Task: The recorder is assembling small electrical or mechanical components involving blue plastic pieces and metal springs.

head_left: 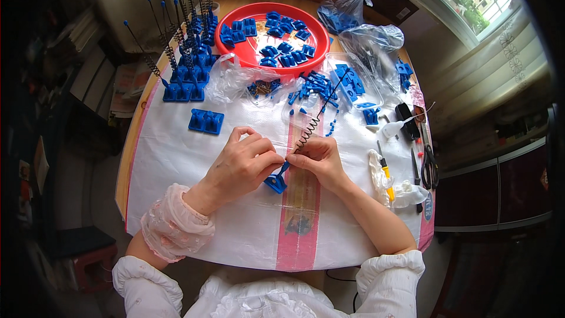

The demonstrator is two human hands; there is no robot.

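Note:
Over the near middle of the table, both my hands meet at the joint between a blue plastic base (275,184) and a black spring wire (308,132). My left hand (235,162) is closed in a pinch at the narrow stem of the base. With thumb and forefinger, my right hand (325,164) grips the lower coils of the wire, whose straight part slants up and to the right. Fingertips partly cover the joint. Left of them lies a pair of blue bases (206,122).
A red round tray (323,30) holds several blue parts. Finished-looking spring pieces (187,76) stand upright at the far left. Loose blue parts (318,87) lie behind my hands, near a clear plastic box (353,91). A yellow screwdriver (387,181) and scissors (429,168) lie right.

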